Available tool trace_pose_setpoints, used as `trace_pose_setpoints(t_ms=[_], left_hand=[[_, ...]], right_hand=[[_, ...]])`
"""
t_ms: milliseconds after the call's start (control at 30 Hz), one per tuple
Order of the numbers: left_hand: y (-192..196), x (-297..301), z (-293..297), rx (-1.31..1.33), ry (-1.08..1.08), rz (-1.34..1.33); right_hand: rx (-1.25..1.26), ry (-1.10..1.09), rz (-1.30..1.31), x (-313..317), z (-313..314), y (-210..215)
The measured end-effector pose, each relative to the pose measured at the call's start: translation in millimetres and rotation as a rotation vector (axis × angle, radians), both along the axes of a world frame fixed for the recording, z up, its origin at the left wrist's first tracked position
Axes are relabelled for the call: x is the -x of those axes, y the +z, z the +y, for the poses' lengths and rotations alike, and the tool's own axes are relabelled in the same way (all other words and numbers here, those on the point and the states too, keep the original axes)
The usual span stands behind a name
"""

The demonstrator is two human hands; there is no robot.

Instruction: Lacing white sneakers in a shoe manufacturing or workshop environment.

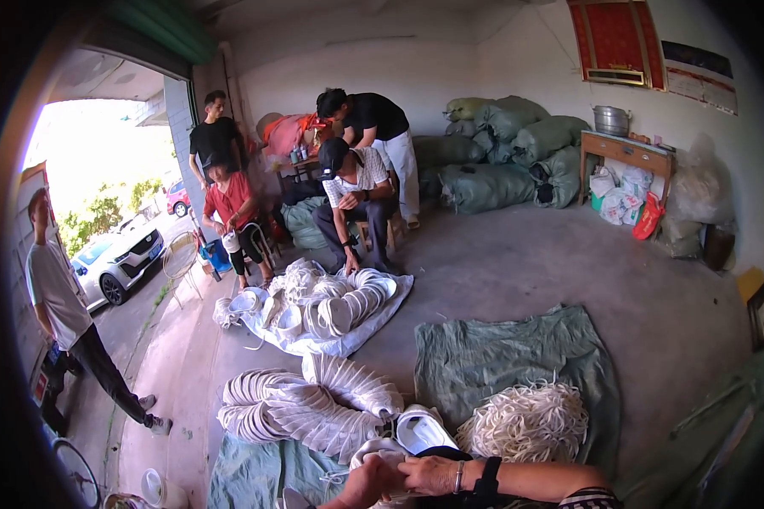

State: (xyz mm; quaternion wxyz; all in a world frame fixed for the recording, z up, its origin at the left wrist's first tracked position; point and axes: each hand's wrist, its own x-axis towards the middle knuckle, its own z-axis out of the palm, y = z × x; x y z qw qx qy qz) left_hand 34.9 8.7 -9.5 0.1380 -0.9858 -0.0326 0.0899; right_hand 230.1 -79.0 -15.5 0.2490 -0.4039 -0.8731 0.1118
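Note:
At the lower edge my left hand (370, 483) and my right hand (431, 475) come together, fingers closed, on a white cloth piece (377, 450) that looks like a soft hat. My fingertips are partly hidden. Just beyond lies a white cup-shaped cloth piece (421, 430), its hollow facing up. Curved stacks of nested white cloth pieces (301, 409) lie ahead and to the left. Right of my hands, a heap of off-white cords or straps (526, 422) rests on a green woven sheet (518, 348). My right wrist carries a bracelet and a dark band.
Farther off, a seated person in a cap (355, 182) reaches to more stacks on a white sheet (348, 341); another in red (229, 204) handles a white piece. Several others stand around. Green sacks (492, 187) and a wooden table (628, 153) line the back.

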Motion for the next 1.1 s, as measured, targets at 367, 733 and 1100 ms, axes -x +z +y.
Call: trace_pose_setpoints(t_ms=[367,733,1100], left_hand=[[-13,-32,-11,0.413,0.199,0.02],[-37,10,-21,1.886,0.642,-0.684],[5,38,-40,0.782,0.198,-0.688]], right_hand=[[-0.264,-0.131,0.094,-9,-21,-22],[0.587,-0.027,0.49,-1,9,38],[0.832,-0.203,0.803,40,53,-14]])
